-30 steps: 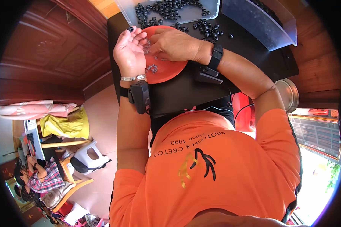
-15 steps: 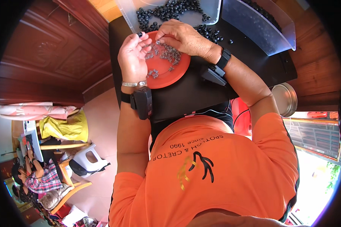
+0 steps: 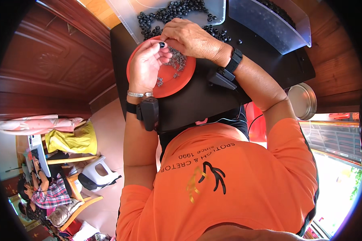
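Observation:
Over a round red plate (image 3: 180, 85), my left hand (image 3: 145, 66) pinches a small round black piece (image 3: 162, 45) between thumb and forefinger. My right hand (image 3: 189, 38) is right beside it, its fingers pressed together near the black piece. Whatever those right fingertips hold is hidden. Small silver metal parts (image 3: 177, 59) lie scattered on the plate below both hands. Past the plate, several matching black pieces (image 3: 173, 14) sit in a clear plastic bin (image 3: 133, 28), and more lie loose on the dark table beside it.
A second clear bin (image 3: 269, 30) with dark pieces stands at the far right of the dark table (image 3: 185, 110). A round metal tin (image 3: 302, 101) is by the table's right edge. At far left another person (image 3: 48, 193) sits near a grey-white stool (image 3: 98, 172).
My right hand has shifted slightly left, and my left hand has turned, bringing the black piece right and down toward the right fingers. The view has shifted slightly.

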The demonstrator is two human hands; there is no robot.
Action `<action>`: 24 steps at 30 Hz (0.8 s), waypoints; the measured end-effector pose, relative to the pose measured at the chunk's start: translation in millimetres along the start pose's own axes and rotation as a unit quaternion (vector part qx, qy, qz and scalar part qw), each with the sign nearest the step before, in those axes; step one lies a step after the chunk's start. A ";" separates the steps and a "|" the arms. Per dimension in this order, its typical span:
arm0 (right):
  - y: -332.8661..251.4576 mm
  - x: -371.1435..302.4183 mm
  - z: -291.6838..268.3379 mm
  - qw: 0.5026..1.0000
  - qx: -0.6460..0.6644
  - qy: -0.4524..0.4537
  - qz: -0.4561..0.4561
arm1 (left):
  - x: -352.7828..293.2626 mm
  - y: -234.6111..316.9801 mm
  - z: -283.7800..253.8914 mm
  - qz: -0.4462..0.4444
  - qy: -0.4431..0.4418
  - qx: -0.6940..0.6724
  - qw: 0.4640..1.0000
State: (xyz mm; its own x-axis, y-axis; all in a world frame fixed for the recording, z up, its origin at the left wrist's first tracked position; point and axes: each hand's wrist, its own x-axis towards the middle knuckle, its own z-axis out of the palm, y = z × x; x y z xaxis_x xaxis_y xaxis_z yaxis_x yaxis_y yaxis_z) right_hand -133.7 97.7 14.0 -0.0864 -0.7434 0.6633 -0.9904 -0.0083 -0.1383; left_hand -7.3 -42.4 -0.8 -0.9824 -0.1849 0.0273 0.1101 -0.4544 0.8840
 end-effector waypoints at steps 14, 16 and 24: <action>-1.9 -2.5 9.1 0.984 0.164 0.014 0.062 | 6.8 -3.1 -23.3 -0.064 -0.110 -0.243 0.962; -2.8 -2.1 7.2 0.985 0.160 0.018 0.067 | 4.5 -1.8 -24.5 -0.025 -0.071 -0.179 0.981; -5.3 -0.2 -2.7 0.948 0.213 -0.112 0.210 | -4.9 6.5 11.9 0.058 0.053 0.102 0.992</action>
State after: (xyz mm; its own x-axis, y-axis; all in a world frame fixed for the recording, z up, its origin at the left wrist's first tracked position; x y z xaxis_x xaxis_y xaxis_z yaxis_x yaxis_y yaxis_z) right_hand -128.7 99.7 16.6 -0.3911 -0.8639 0.3173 -0.7360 0.0866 -0.6714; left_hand -3.5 -34.0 10.5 -0.9423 -0.3211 0.0952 0.1784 -0.2407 0.9541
